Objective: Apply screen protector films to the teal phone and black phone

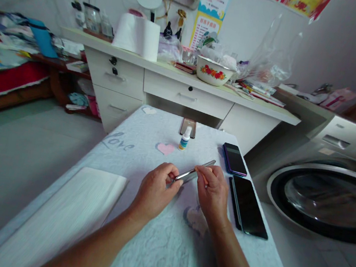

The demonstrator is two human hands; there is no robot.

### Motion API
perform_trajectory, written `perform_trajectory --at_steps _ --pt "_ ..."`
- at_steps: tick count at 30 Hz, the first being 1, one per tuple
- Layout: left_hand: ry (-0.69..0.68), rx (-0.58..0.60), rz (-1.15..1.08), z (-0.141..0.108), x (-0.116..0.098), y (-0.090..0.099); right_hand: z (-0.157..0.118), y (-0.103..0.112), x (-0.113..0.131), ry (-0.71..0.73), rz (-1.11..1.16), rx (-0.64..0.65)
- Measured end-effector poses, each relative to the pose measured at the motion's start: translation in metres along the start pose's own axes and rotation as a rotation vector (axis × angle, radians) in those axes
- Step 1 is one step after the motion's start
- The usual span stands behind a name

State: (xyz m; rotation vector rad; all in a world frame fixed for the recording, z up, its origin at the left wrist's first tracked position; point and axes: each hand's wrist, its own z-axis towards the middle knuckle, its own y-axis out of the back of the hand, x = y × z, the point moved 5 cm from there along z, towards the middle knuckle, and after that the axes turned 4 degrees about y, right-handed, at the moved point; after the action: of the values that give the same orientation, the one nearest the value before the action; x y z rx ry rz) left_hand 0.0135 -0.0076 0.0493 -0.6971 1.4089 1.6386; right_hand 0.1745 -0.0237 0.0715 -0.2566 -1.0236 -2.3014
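My left hand (156, 189) pinches the near left end of a thin silver-edged phone (188, 174), which is tilted edge-on above the cloth-covered table (149, 147). My right hand (212, 191) is closed at the phone's right part, fingertips at its edge; whether something small is between them is too small to tell. Behind the hands a small white bottle with a blue label (184, 139) stands upright. A brown phone case (188, 127) lies just beyond it. On the right lie a dark phone (234, 159) and a larger black tablet (250, 207).
A folded white cloth or paper (68, 215) covers the table's near left. Beyond the table stands a white desk (171, 89) with a flowered bowl (213, 72) and paper rolls (136, 36). A washing machine (329, 174) is at the right, a bed (9, 77) at the far left.
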Motion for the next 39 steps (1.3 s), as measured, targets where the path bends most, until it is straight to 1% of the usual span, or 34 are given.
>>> perform_trajectory --at_steps 9,14,17,21,25,32,35,39 --pt "-0.046 -0.037 0.030 0.002 0.000 0.001 -0.010 -0.014 0.023 0.097 0.100 0.119" --pt "0.004 -0.025 0.039 0.002 0.003 0.000 -0.010 -0.014 0.034 0.151 0.140 0.150" --pt "0.031 -0.011 0.018 0.003 0.005 -0.001 -0.010 -0.013 0.036 0.178 0.137 0.157" --pt "0.027 0.008 -0.020 0.003 0.007 -0.003 -0.009 -0.013 0.031 0.162 0.110 0.163" --pt "0.029 0.012 -0.055 0.003 0.008 -0.003 -0.006 -0.009 0.017 0.110 0.062 0.108" --pt "0.035 0.041 -0.027 0.002 0.003 -0.001 0.002 0.001 -0.005 0.027 -0.012 0.051" --pt "0.042 0.040 -0.017 0.001 0.002 0.000 0.003 0.005 -0.009 -0.007 -0.023 0.027" --pt "0.046 0.035 -0.022 0.001 0.004 0.000 0.003 0.003 -0.006 0.021 -0.027 0.042"
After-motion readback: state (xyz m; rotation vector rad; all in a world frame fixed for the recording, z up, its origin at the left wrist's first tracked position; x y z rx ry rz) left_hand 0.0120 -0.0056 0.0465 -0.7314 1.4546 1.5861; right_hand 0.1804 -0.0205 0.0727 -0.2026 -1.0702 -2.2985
